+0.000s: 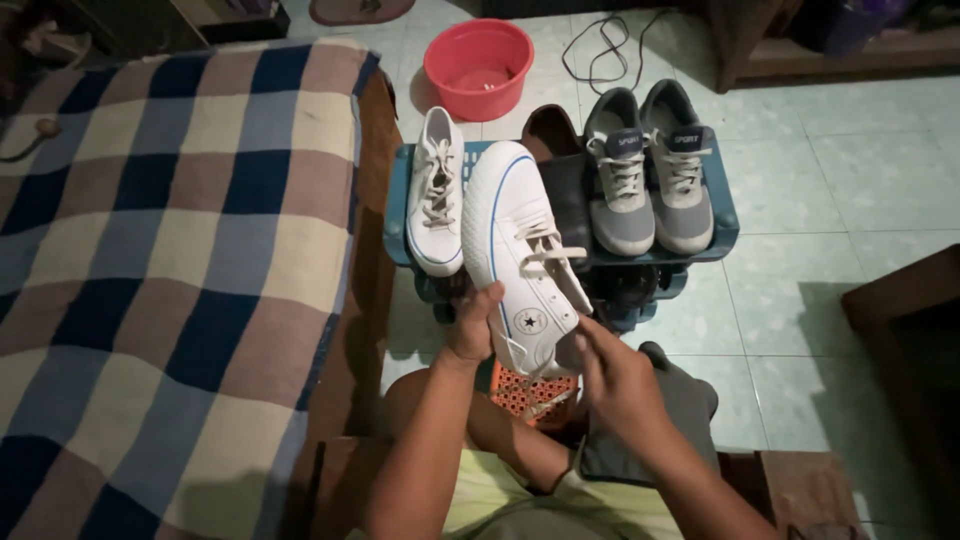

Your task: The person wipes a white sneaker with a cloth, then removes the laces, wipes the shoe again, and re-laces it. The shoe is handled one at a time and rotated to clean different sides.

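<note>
Grip: left hand (474, 325) wraps the heel of a white high-top sneaker (522, 255); right hand (612, 375) pinches its ankle edge. Sneaker held tilted above the shoe rack (725, 215). Checked bed (170, 260) at left. On the rack: grey sport shoes (648, 170), matching white sneaker (437, 190). Red basin (478, 65) on the floor beyond.

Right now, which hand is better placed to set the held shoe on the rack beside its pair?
Probably the left hand: it grips the shoe on the side facing the other white shoe on the rack. The right hand touches only the heel.
</note>
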